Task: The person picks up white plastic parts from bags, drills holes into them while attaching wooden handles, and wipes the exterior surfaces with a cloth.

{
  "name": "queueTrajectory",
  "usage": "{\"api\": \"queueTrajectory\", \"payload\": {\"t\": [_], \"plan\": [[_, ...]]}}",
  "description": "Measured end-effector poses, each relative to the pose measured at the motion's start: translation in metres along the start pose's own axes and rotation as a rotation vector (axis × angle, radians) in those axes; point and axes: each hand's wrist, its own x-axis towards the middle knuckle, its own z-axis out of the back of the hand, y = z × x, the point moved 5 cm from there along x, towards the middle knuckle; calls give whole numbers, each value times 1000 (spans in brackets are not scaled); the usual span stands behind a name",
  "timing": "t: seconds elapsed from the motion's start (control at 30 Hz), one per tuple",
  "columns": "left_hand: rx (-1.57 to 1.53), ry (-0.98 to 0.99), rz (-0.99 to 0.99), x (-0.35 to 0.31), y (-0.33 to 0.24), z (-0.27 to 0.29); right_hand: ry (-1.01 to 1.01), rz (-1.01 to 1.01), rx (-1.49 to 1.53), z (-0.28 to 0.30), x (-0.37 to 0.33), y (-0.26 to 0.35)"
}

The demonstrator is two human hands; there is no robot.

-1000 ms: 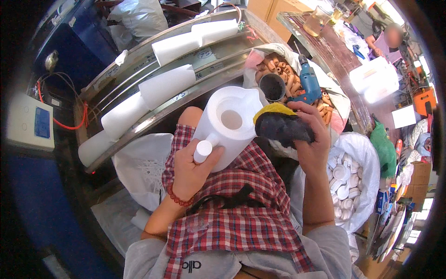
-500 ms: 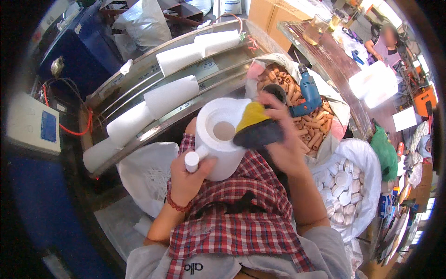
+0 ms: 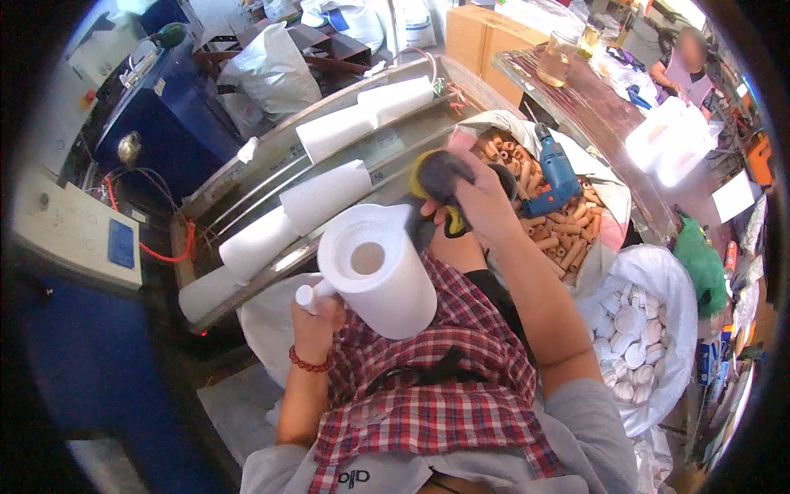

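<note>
A white jug [image 3: 391, 288] with a pouring lip and a round opening is tilted above my lap. My left hand [image 3: 317, 329] is closed around its side handle, whose rounded end pokes out past my fingers. Up and to the right of the jug, my right hand [image 3: 485, 202] grips a yellow-and-black piece [image 3: 440, 174], apart from the lip; blur hides what kind of thing it is. Just behind that hand, a blue power drill [image 3: 558, 174] lies on a sack of orange-brown tubes [image 3: 568, 235].
A metal trough [image 3: 271, 239] with white rolls [image 3: 325, 198] on rods runs along the front left. Right of my lap stands a white sack of round white caps [image 3: 629, 329]. A wooden table [image 3: 597, 123] holds jars; a person [image 3: 687, 70] sits beyond it.
My right hand has lifted the yellow-and-black piece up and away from the jug's lip, turning it. My left hand and the jug have shifted slightly left in view.
</note>
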Motion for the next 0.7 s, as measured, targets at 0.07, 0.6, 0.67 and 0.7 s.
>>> {"api": "queueTrajectory", "payload": {"t": [0.07,0.6,0.67,0.7], "plan": [[-40,-5,-4,4,2,13,-35,6,102,6,2,-6],[-293,-114,211,22,-2,-9,29,154,104,-33,41,-50],[-450,-190,231,28,-8,-8,-110,-13,172,-17,32,-42],[-520,-224,209,37,-9,-5,-178,-96,207,-6,26,-38]]}}
